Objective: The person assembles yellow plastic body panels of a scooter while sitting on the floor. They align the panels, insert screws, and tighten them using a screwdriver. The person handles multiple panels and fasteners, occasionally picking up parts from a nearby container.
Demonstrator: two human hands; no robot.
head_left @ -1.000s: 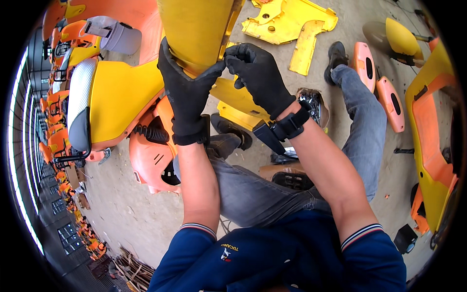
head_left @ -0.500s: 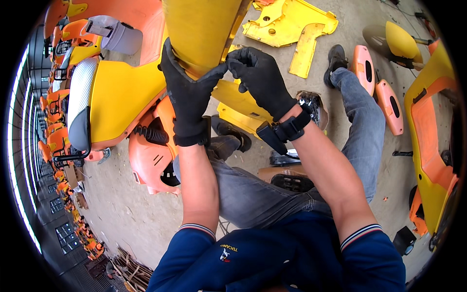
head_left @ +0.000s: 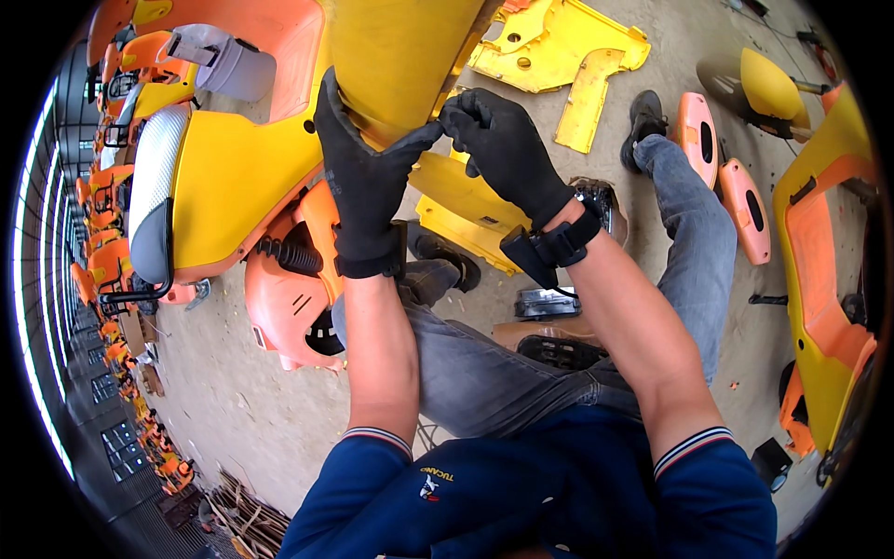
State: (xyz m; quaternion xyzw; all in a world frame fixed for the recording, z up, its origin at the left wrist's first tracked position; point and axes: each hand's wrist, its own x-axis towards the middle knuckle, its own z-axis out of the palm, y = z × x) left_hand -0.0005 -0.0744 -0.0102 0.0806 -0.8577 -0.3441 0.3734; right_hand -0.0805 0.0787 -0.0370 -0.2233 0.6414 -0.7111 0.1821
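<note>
A large yellow body panel [head_left: 400, 65] hangs down in front of me at the top middle. My left hand [head_left: 365, 186], in a black glove, cups its lower left edge. The fingers run up along the panel's side and the thumb stretches right beneath it. Beside that thumb tip, at the panel's lower right corner, my right hand [head_left: 503, 149] is closed in a pinch, also gloved in black. Whatever its fingertips hold, if anything, is hidden. Below the hands, another yellow panel [head_left: 470, 210] sits near the floor. A black strap with a small device [head_left: 549, 244] circles my right wrist.
On the left stands a yellow and orange vehicle body [head_left: 233, 177] with a grey bucket [head_left: 237, 70] behind it. Loose yellow parts [head_left: 559, 56], two orange covers [head_left: 745, 210] and an orange shell [head_left: 289, 298] lie on the concrete floor. Another yellow body [head_left: 810, 261] stands at right.
The hands keep almost the same pose at the panel's lower edge. Both have shifted very slightly right in the picture, and the view has tilted a little.
</note>
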